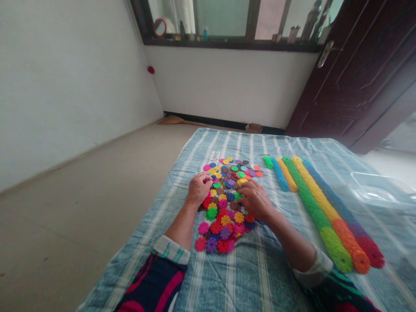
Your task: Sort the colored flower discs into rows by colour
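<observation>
A loose pile of notched plastic discs (225,220) in many colours lies on a striped cloth. At the pile's left edge, my left hand (199,189) has its thumb and fingers pinched together; whatever it may hold is hidden or too small to make out. My right hand (256,200) rests over the pile's right side, palm down, with fingers spread and touching discs. Right of the pile, discs of like colours lie in long overlapping rows, among them a green row (307,206), a yellow-to-orange row (325,207) and a blue-to-red row (341,210).
A clear plastic box (370,200) stands at the right on the striped cloth (247,284). Shorter blue (280,175) and green (268,162) rows lie near the far side. Beyond are a broom (172,120), a window sill (227,45) and a dark red door (344,86).
</observation>
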A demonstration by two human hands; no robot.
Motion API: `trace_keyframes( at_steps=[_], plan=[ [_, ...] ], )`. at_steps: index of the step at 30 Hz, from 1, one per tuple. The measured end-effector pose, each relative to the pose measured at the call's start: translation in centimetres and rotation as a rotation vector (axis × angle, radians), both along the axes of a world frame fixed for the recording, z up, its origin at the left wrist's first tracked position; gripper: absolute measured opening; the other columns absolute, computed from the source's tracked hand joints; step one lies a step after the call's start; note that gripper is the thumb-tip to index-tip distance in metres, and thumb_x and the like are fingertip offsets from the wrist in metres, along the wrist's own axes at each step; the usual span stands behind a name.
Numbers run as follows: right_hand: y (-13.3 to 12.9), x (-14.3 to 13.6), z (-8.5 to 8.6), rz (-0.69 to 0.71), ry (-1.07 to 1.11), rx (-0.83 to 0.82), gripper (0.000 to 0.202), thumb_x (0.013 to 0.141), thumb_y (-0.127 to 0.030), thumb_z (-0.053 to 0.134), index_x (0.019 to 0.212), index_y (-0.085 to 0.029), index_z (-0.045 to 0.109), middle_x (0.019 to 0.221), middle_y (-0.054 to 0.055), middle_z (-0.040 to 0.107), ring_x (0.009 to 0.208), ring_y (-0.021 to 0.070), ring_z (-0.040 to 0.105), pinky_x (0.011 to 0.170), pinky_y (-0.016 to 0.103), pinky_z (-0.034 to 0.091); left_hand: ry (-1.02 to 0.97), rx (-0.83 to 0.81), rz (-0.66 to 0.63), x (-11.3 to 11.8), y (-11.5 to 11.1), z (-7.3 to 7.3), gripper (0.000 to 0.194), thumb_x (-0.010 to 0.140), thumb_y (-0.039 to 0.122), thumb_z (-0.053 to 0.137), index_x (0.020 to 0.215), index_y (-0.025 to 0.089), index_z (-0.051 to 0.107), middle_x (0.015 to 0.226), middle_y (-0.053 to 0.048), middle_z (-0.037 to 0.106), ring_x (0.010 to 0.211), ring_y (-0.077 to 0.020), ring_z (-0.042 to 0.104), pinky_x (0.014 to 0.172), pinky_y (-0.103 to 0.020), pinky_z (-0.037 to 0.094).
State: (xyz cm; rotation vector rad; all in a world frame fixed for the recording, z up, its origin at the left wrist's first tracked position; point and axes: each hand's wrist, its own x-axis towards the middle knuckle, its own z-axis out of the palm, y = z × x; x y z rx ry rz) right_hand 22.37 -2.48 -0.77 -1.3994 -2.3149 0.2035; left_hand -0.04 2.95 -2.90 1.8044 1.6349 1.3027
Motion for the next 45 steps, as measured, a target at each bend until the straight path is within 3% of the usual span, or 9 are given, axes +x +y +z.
trace_keyframes(
  at_steps=[9, 16, 23, 27, 32, 35, 39, 45],
  plan=[
    [1.6, 1.0, -1.2, 0.031, 0.245, -0.003, 0.009, 0.068, -0.011, 0.068, 0.070, -0.018, 0.062, 0.081, 0.003, 0.060, 0.085, 0.0187, 0.053, 0.077, 0.031, 0.040, 0.040, -0.004, 0.010, 0.0, 0.0, 0.0, 0.015, 0.068, 0.019, 0.053, 0.068, 0.017, 0.067, 0.102, -0.006, 0.069, 0.097, -0.0186, 0.063, 0.093, -0.032, 0.047],
    [1.7, 0.8, -0.8, 0.087, 0.278, -0.039, 0.009, 0.072, -0.009, 0.064, 0.069, -0.018, 0.064, 0.082, 0.003, 0.063, 0.083, 0.0176, 0.056, 0.078, 0.029, 0.041, 0.053, 0.002, 0.009, -0.1, 0.1, -0.1, 0.014, 0.068, 0.021, 0.053, 0.068, 0.017, 0.067, 0.102, -0.007, 0.069, 0.098, -0.0193, 0.063, 0.093, -0.032, 0.047],
    [2.5, 0.6, 0.1, 0.187, 0.173, 0.057, 0.012, 0.075, -0.009, 0.062, 0.071, -0.019, 0.068, 0.095, 0.006, 0.064, 0.095, 0.0196, 0.054, 0.085, 0.033, 0.041, 0.060, 0.003, 0.007, -0.1, 0.0, 0.1, 0.014, 0.068, 0.021, 0.053, 0.068, 0.018, 0.067, 0.102, -0.006, 0.069, 0.098, -0.0191, 0.063, 0.094, -0.032, 0.046],
    [2.9, 0.6, 0.1, 0.230, 0.065, 0.036, 0.004, 0.075, -0.018, 0.068, 0.078, -0.020, 0.069, 0.103, 0.006, 0.062, 0.104, 0.0215, 0.050, 0.092, 0.035, 0.040, 0.071, 0.003, 0.004, -0.1, -0.1, 0.1, 0.014, 0.068, 0.021, 0.053, 0.068, 0.017, 0.067, 0.103, -0.008, 0.069, 0.098, -0.0194, 0.063, 0.094, -0.032, 0.046],
    [2.5, 0.6, -0.2, 0.200, -0.042, 0.012, 0.019, 0.075, -0.026, 0.070, 0.094, -0.023, 0.072, 0.128, 0.009, 0.051, 0.126, 0.0291, 0.034, 0.101, 0.044, 0.034, 0.077, 0.015, 0.005, 0.0, -0.1, 0.1, 0.016, 0.069, 0.021, 0.052, 0.069, 0.017, 0.067, 0.103, -0.008, 0.069, 0.097, -0.0195, 0.063, 0.093, -0.033, 0.047],
    [2.4, 0.4, -0.4, 0.175, -0.051, 0.000, 0.021, 0.074, -0.026, 0.070, 0.095, -0.024, 0.072, 0.133, 0.009, 0.047, 0.129, 0.0304, 0.031, 0.103, 0.047, 0.032, 0.093, 0.021, 0.009, 0.0, 0.0, 0.1, 0.015, 0.069, 0.022, 0.053, 0.068, 0.017, 0.067, 0.102, -0.007, 0.069, 0.096, -0.0191, 0.064, 0.093, -0.032, 0.047],
    [2.6, 0.3, -0.6, 0.156, 0.012, 0.012, 0.016, 0.071, -0.020, 0.071, 0.087, -0.022, 0.073, 0.128, 0.008, 0.051, 0.128, 0.0294, 0.033, 0.104, 0.046, 0.032, 0.107, 0.023, 0.010, -0.1, 0.0, 0.2, 0.014, 0.069, 0.021, 0.053, 0.067, 0.018, 0.066, 0.100, -0.007, 0.070, 0.096, -0.0193, 0.064, 0.093, -0.031, 0.047],
    [3.0, 0.8, -0.6, 0.208, 0.172, 0.024, 0.005, 0.070, -0.013, 0.069, 0.070, -0.019, 0.070, 0.108, 0.007, 0.062, 0.109, 0.0223, 0.050, 0.101, 0.040, 0.035, 0.118, 0.030, 0.013, -0.1, 0.1, 0.3, 0.013, 0.069, 0.021, 0.053, 0.065, 0.018, 0.065, 0.100, -0.008, 0.070, 0.097, -0.0191, 0.063, 0.094, -0.030, 0.046]
  ],
)
